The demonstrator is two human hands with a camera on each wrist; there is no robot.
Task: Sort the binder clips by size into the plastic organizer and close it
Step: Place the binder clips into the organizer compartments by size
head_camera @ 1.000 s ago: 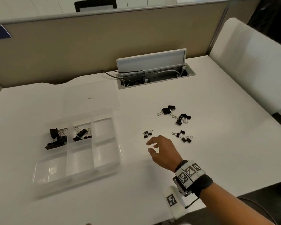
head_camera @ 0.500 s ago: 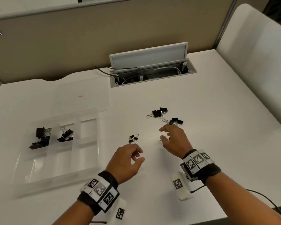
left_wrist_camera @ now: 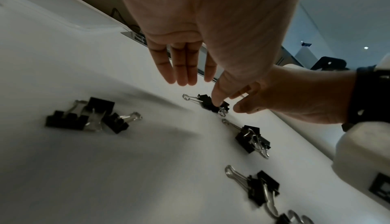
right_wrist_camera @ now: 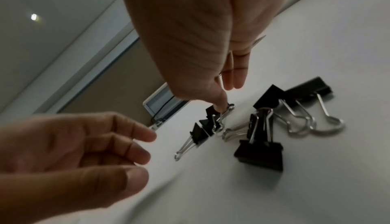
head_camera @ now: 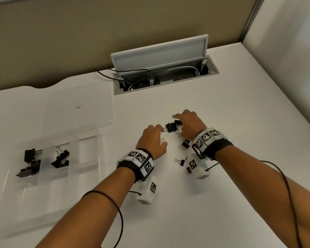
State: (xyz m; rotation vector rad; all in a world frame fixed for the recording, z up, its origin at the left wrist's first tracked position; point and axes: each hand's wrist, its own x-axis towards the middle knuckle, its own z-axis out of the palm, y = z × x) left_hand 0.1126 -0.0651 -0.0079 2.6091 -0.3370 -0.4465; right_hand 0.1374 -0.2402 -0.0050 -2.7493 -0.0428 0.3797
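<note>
White bench is carrying loose binder clips mid-surface, chained toward the organizer at its left edge; right hand is pinching one, nearer; left hand is hovering, spread.

The binder clips have matt black bodies and shiny silver wire handles that catch the light. The plastic organizer and its open lid are clear, smooth plastic, slightly frosted, lying on a smooth, matt white desk. The partition behind looks like dull beige cloth, and the cable hatch has a satin grey frame.
</note>
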